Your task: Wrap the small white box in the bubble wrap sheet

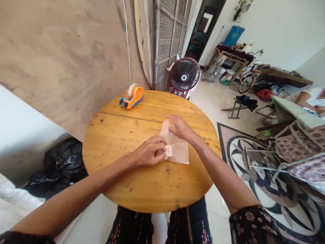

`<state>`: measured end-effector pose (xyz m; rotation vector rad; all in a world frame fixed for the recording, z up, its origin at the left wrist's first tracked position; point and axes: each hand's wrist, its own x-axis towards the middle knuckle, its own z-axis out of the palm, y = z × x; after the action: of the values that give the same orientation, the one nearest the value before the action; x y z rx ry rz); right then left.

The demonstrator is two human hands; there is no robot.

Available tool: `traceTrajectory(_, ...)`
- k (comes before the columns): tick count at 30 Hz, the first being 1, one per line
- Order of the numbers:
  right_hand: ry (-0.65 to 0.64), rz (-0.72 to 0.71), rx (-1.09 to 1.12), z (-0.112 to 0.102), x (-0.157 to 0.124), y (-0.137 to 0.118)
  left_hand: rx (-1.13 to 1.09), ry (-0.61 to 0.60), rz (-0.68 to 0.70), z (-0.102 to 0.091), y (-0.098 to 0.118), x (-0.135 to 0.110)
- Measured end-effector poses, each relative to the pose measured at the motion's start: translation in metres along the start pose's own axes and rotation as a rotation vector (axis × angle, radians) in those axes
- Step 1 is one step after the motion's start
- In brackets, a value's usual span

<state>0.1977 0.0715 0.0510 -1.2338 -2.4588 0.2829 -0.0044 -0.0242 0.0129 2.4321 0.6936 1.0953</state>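
Observation:
A thin translucent plastic bag (179, 150) lies flat on the round wooden table (127, 142). A small pale yellowish packet (168, 150) sits at the bag's near left edge. My left hand (149, 151) is curled, its fingertips pinching that packet at the bag's edge. My right hand (180, 128) rests on the far part of the bag with fingers bent, pressing it to the table.
An orange tape dispenser (132, 96) stands at the table's far left edge. A black bin bag (59, 166) lies on the floor at the left. A floor fan (184, 75) stands beyond the table. Another person sits at the far right (311, 100).

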Motion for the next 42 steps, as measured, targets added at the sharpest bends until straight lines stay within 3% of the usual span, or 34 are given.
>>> traceTrajectory(6, -0.044, -0.104, -0.017, 0.0, 0.019, 0.016, -0.005, -0.032, -0.016, -0.002, -0.001, 0.007)
traceTrajectory(14, -0.168, 0.199, 0.018, -0.006, 0.015, 0.009, 0.026, -0.081, -0.021, -0.004, 0.002, 0.007)
traceTrajectory(25, -0.082, 0.238, 0.487, 0.009, 0.011, 0.037, -0.043, -0.175, -0.097, -0.009, 0.002, 0.016)
traceTrajectory(33, -0.079, 0.264, 0.525, 0.019, 0.019, 0.049, -0.065, -0.154, -0.142, -0.004, 0.0, 0.016)
traceTrajectory(35, 0.062, 0.221, 0.411, 0.01, 0.007, 0.039, -0.047, -0.128, -0.129, -0.002, -0.001, 0.014)
traceTrajectory(38, 0.417, 0.116, 0.127, -0.011, -0.027, 0.006, -0.008, -0.098, -0.108, 0.0, -0.001, 0.012)
traceTrajectory(40, 0.409, 0.019, -0.03, -0.023, -0.051, -0.02, 0.022, -0.095, -0.095, 0.001, -0.001, 0.01)
traceTrajectory(42, 0.196, -0.139, -0.114, -0.029, -0.065, -0.041, 0.048, -0.097, -0.093, 0.002, -0.001, 0.009)
